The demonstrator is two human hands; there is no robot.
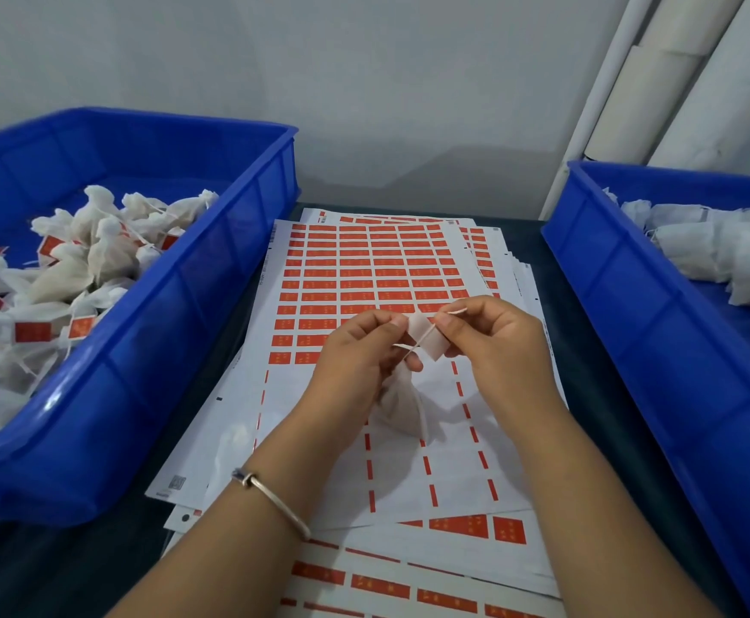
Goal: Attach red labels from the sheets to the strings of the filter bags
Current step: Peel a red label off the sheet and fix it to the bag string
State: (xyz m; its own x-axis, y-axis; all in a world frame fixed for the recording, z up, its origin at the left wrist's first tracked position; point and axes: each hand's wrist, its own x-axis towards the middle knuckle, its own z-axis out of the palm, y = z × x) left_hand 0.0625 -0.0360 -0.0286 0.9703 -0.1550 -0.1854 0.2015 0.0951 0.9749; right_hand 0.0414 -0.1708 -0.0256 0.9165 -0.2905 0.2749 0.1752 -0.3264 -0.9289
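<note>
Left hand (360, 350) pinches label (426, 339) and string (422, 339), bag (402, 408) hanging at 6 o'clock; right hand (493, 336) pinches label's 3 o'clock edge.

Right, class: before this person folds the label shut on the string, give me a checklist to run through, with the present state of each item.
1. Label held between both hands: ok; left hand and right hand pinch its ends.
2. String lying across the label: ok.
3. String centred on the fold line: cannot tell.
4. Filter bag hanging free under the left hand, above the label sheet: ok.
5. Sticky side facing the string: cannot tell; only a pale face shows.
6. Left bin for finished labelled bags nearby: ok.
</note>
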